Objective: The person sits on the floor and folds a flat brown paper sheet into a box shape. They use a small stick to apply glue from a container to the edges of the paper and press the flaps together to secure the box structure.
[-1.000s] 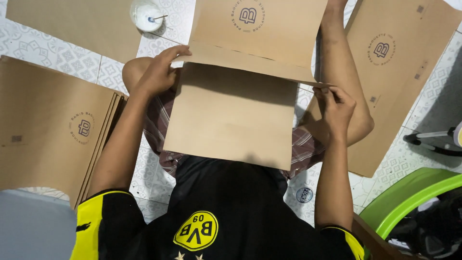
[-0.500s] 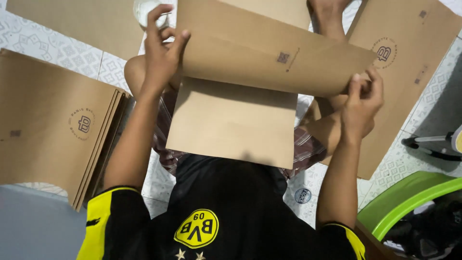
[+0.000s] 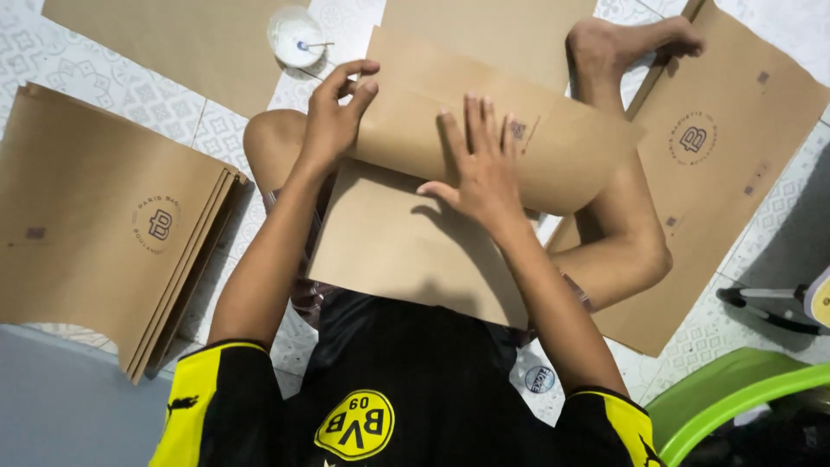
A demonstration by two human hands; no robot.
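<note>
Across the person's lap, on the tiled floor (image 3: 104, 78), 1 brown paper sheet (image 3: 406, 251) is lying with its upper part being folded over into a flap (image 3: 553, 147). The flap's long axis is running left to right, tilting slightly down toward the right, and its rounded fold edge is sitting at the right end, over the raised knee. The right hand (image 3: 480, 169) is pressing flat on the flap's middle, fingers spread and pointing away from the body, so the paper is lying directly beneath the palm. The left hand (image 3: 333, 117) is pinching the flap's upper left corner between thumb and fingers. The right hand is the one nearer the fold; the uncreased curve is lying to its right. The paper is looking plain, matte and stiff enough to be holding a curve, with a small dark printed mark near the flap's middle.

Beyond the lap, a stack of similar brown sheets (image 3: 112, 225) is resting at the floor's left side, each bearing a round printed emblem. Another printed sheet (image 3: 718, 173) is spreading toward the right edge under the person's bent leg, and more brown paper is covering the top of the floor. A small white bowl (image 3: 296, 36) with a stick in it is sitting near the top, just beyond the left hand. A green plastic rim (image 3: 726, 406) is showing at the lower right corner.
</note>
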